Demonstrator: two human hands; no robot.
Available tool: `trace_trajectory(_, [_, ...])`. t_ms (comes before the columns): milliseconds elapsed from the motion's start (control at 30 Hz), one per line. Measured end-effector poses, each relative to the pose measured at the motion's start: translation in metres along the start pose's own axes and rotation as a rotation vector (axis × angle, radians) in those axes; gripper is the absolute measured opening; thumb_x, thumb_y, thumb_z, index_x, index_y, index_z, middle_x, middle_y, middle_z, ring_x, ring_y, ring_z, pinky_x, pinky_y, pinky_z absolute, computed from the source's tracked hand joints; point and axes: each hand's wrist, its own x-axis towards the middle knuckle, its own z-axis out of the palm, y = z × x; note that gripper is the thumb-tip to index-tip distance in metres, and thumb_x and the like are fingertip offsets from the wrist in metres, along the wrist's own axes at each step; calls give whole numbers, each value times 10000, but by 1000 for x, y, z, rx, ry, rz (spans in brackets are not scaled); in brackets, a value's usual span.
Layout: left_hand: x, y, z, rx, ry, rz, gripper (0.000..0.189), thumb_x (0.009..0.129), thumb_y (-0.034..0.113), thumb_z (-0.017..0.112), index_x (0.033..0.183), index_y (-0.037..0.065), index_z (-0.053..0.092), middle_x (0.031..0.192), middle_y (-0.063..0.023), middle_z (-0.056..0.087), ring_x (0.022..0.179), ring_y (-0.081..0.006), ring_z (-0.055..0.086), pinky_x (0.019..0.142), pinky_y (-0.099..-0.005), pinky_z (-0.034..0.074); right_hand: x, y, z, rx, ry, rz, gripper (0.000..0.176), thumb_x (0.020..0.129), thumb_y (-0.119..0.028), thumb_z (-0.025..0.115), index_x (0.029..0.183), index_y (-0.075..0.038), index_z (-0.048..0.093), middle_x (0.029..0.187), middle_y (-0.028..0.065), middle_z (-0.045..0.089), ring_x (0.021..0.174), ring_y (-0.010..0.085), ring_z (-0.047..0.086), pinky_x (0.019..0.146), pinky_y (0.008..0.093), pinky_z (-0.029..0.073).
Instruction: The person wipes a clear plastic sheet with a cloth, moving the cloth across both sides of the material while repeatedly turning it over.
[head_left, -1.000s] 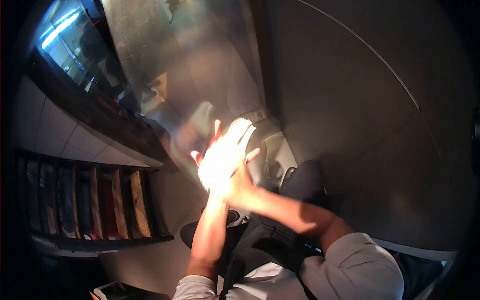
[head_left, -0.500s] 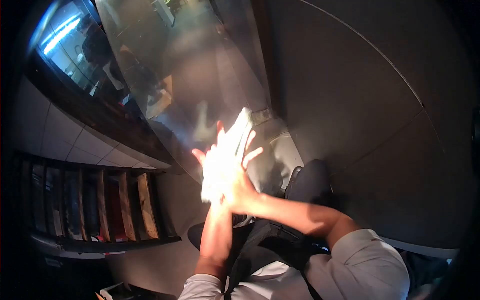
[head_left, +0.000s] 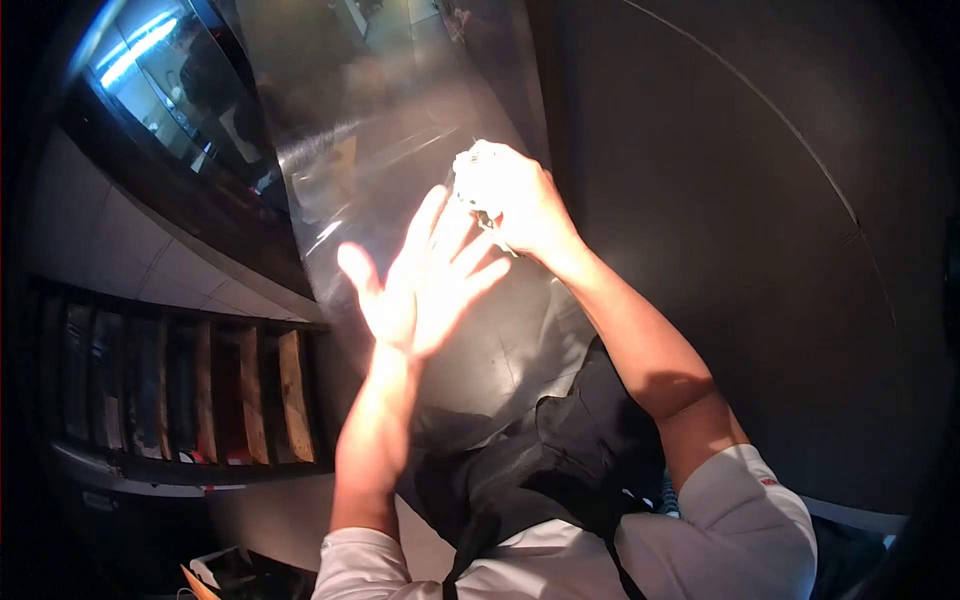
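Note:
My right hand (head_left: 525, 205) is closed around a crumpled white cloth (head_left: 468, 185), much of it washed out by bright light. A loose end of the cloth pokes out below the fingers. Just beneath and to the left, my left hand (head_left: 420, 280) is spread flat, thumb out to the side and fingers apart. Its fingertips reach up to the bunched cloth and overlap it in this view. Nothing is gripped in the left hand.
Behind the hands stands a shiny, reflective panel (head_left: 350, 190). A slatted wooden rack (head_left: 255, 395) is at the left, below a lit window (head_left: 150, 80). Dark panelling (head_left: 740, 230) fills the right side. A dark apron (head_left: 540, 460) covers my front.
The cloth lay spread over my left hand with the right hand pressed on it. Now it is bunched in my right hand, which has moved up, and my left hand is bare and spread.

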Motion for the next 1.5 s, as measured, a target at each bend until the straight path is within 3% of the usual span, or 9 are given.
trace_trajectory(100, [-29,-52,-13,88,20,2,1153,728,1028,310,1658,405,34,1738,-152,-6,1577,-432,82,1209,-706,141,5,9,27,-97,196,-207,358,862,-34,664,1211,27,615,1222,253,674,1158,359,672,978,401,553])
trace_trajectory(200, [-25,-64,-10,-361,22,176,1172,735,1029,259,1667,350,54,1739,-135,15,1563,-470,74,1194,-736,115,-37,51,69,-374,-28,-270,681,880,-110,619,1501,76,409,1531,373,397,1449,551,341,1232,566,273])
trace_trajectory(300, [-27,-54,-38,-338,-173,164,1107,828,955,257,1670,254,100,1725,-163,102,1552,-466,147,1198,-728,132,-110,12,110,-231,-43,-143,479,942,-215,598,1346,42,585,1382,300,564,1314,488,512,1168,641,311])
trace_trajectory(467, [-33,-45,-66,-134,86,125,1098,882,889,347,1669,163,106,1702,-244,133,1540,-474,206,1197,-726,144,-169,4,83,-303,-360,-516,499,940,-220,632,1357,54,603,1430,227,588,1391,359,522,1123,538,392])
trace_trajectory(633, [-29,-42,-72,-295,-133,46,1128,898,831,459,1640,33,165,1674,-288,190,1542,-453,209,1240,-615,192,-135,25,69,-515,-145,-434,552,922,-253,656,1380,48,587,1462,216,567,1408,330,510,1104,512,392])
trace_trajectory(767, [-45,-40,-52,-537,119,171,1081,921,763,514,1625,5,204,1693,-205,217,1538,-350,264,1265,-500,195,-115,8,77,-536,-46,-371,554,928,-242,641,1387,61,568,1478,253,537,1426,370,471,1134,520,356])
trace_trajectory(1033, [-92,-80,-55,87,184,297,1127,867,816,541,1661,119,149,1718,-69,211,1570,-259,211,1276,-478,165,-137,72,117,-394,-138,-212,547,961,-203,577,1404,107,496,1509,358,423,1448,537,345,1224,597,235])
trace_trajectory(1367, [-70,-72,-79,-140,112,111,1089,826,937,351,1667,275,154,1720,-170,144,1544,-489,156,1103,-849,131,-171,3,97,-334,-246,-445,403,904,-145,594,1284,-30,665,1247,281,660,1098,430,660,1019,598,459])
trace_trajectory(1500, [-68,-78,-52,-110,274,125,1114,811,959,311,1669,265,147,1729,-165,98,1539,-544,68,1108,-852,102,-120,53,77,-505,-103,-239,698,873,-314,667,1439,53,491,1483,331,468,1413,474,423,1150,617,345])
